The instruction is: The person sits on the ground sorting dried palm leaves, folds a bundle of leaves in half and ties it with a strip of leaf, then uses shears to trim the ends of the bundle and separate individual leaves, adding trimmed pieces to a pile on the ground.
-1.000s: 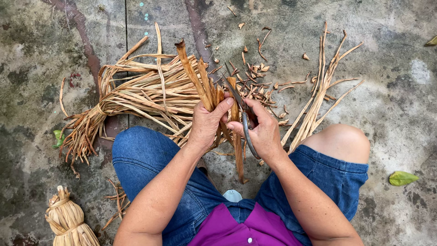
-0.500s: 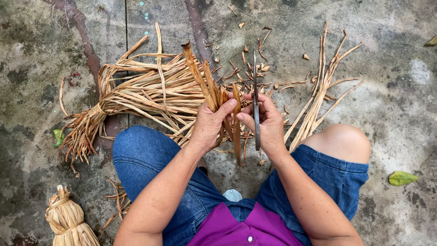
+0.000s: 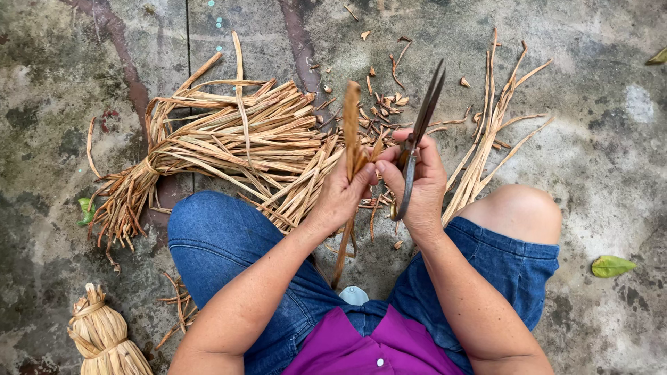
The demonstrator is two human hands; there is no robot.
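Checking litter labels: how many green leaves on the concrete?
3: one green leaf right of the knee, one by the tied bundle's left end, one cut off at the right edge.

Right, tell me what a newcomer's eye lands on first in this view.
First, the two hands at the centre: the left hand pinches an upright dried leaf strip, while the right hand grips dark scissors pointing away from the person. Next, the big tied bundle of dried strips sprawling over the concrete floor to the left, beyond the blue-jeaned knee. A small bound straw bundle sits bottom left.
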